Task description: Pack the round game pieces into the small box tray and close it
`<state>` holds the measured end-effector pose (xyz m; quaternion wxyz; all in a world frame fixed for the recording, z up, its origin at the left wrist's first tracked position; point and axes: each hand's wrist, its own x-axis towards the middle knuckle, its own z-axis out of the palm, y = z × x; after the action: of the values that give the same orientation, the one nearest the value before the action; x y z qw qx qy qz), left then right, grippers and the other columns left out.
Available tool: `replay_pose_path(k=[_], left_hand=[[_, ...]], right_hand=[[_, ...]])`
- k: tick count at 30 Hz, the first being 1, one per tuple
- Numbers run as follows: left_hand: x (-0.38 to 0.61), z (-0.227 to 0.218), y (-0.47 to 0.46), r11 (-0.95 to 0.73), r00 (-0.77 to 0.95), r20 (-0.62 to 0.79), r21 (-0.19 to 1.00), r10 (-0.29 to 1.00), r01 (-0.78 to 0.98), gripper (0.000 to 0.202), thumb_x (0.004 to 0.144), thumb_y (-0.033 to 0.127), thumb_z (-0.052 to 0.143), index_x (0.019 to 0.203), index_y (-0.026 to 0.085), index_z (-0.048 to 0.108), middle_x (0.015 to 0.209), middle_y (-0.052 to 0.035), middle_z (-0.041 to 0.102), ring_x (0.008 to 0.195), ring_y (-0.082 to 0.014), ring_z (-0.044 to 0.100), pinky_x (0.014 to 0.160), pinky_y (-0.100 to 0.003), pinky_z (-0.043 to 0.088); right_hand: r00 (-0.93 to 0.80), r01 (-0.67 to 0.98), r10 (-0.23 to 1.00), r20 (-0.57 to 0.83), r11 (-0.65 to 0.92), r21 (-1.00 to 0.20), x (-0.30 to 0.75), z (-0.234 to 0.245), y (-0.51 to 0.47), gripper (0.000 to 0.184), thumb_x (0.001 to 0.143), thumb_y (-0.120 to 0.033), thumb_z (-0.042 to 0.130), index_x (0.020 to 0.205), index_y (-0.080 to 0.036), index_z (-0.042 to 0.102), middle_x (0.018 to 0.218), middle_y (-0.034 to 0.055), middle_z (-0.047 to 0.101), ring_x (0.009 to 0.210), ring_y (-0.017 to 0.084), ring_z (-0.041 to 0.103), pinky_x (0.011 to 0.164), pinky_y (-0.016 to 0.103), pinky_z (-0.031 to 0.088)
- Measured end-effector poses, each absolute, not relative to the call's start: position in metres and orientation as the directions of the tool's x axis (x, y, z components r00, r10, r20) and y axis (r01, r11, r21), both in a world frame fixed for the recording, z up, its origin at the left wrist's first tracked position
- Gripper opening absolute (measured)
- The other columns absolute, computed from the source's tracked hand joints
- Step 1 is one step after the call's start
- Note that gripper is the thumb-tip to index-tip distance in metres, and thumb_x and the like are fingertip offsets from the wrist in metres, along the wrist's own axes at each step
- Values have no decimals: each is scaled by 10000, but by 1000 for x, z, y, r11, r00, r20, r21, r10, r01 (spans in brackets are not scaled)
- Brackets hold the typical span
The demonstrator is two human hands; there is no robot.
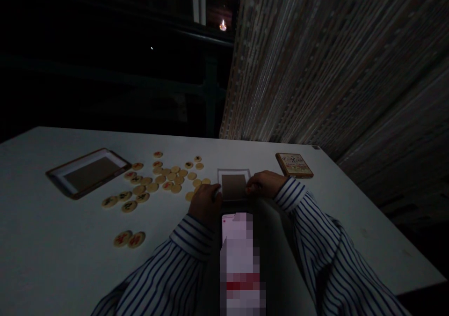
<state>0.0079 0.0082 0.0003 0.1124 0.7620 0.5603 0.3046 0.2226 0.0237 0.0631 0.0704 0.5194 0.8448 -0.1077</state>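
Note:
A small open box [234, 186] with pale walls and a brown bottom is between my hands at the table's near edge. My left hand [206, 202] is closed at its left side, fingers partly hidden. At the right side my right hand [267, 184] pinches the rim with bent fingers. Just left of my left hand lie several round Chinese chess pieces [161, 179], some showing red or dark characters, others plain side up. Two red-marked pieces [136, 239] sit apart, nearer me, and overlap. Below the box a lit phone [239, 255] shows a partly blurred screen.
A larger shallow box part [75, 192] with a brown bottom rests on the white table [70, 241] at the left. Toward the back right is a flat printed box lid [293, 165]. A string curtain [280, 72] hangs behind the table; the room is dark.

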Motion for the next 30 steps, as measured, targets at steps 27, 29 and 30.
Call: replay_pose_path(k=[27,29,30], left_hand=[[7,-9,9,-397,212,382,511,900,762,286,747,216,447,984,141,588,892,-86,628,836,-198,584,742,-341,478],[7,-9,9,-397,214,379,513,900,761,279,748,214,451,980,146,589,892,-84,630,835,-196,586,743,-341,479],[8,-9,9,-398,218,375,514,901,760,277,750,214,451,979,146,589,889,-83,631,836,-194,588,744,-338,479]], right_hand=[[-344,938,888,-307,342,-61,217,72,20,412,700,-504,533,1018,-255,611,840,29,668,744,170,604,616,245,415],[-347,937,890,-296,343,-69,217,74,19,396,716,-506,513,1008,-260,617,835,26,668,750,173,604,620,250,414],[-353,935,889,-292,346,-76,217,75,18,385,726,-503,501,1003,-263,619,837,25,668,756,174,605,621,251,413]])
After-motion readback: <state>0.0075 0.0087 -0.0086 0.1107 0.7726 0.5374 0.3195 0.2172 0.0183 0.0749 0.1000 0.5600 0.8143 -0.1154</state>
